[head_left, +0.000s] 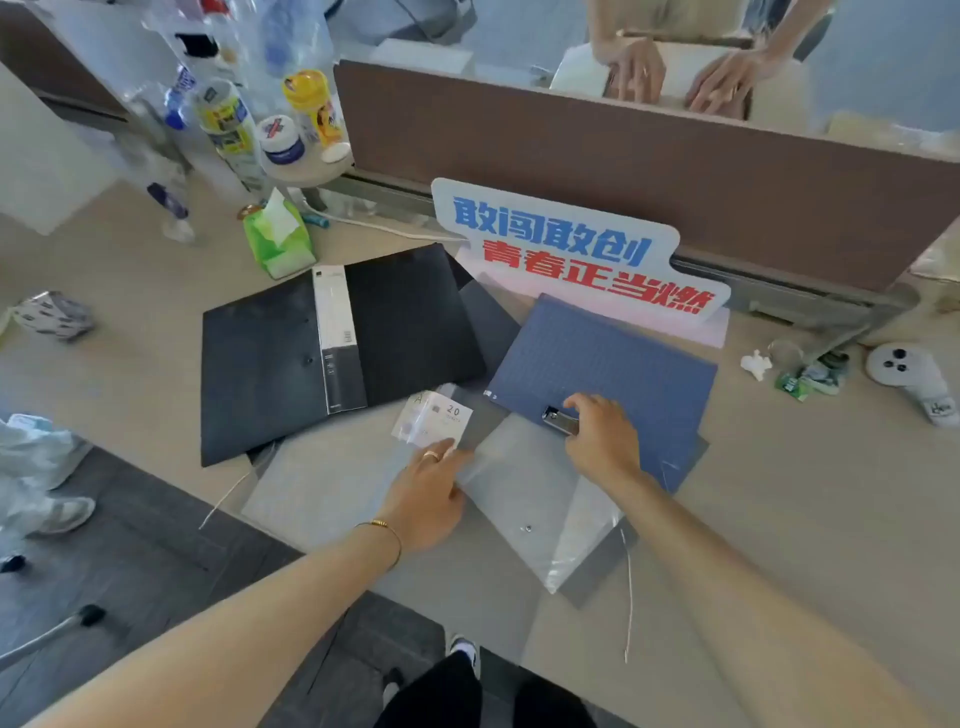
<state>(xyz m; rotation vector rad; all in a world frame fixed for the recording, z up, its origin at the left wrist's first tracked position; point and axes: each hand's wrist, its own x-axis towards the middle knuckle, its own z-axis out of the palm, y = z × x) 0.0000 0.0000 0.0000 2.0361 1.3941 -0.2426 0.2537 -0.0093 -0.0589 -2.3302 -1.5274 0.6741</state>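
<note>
Gripping stapler (558, 420) right-handed, left hand (426, 499) pinching slips (436, 415)

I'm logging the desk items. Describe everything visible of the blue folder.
The blue folder is a flat rectangular board with a faint grid texture, plastic-looking. It lies at an angle on the desk, far corner by the sign, near edge against a clear plastic sleeve. A metal clip sits at its near edge, gripped by the right hand. The left hand, pinching paper slips, does not touch it.
</note>
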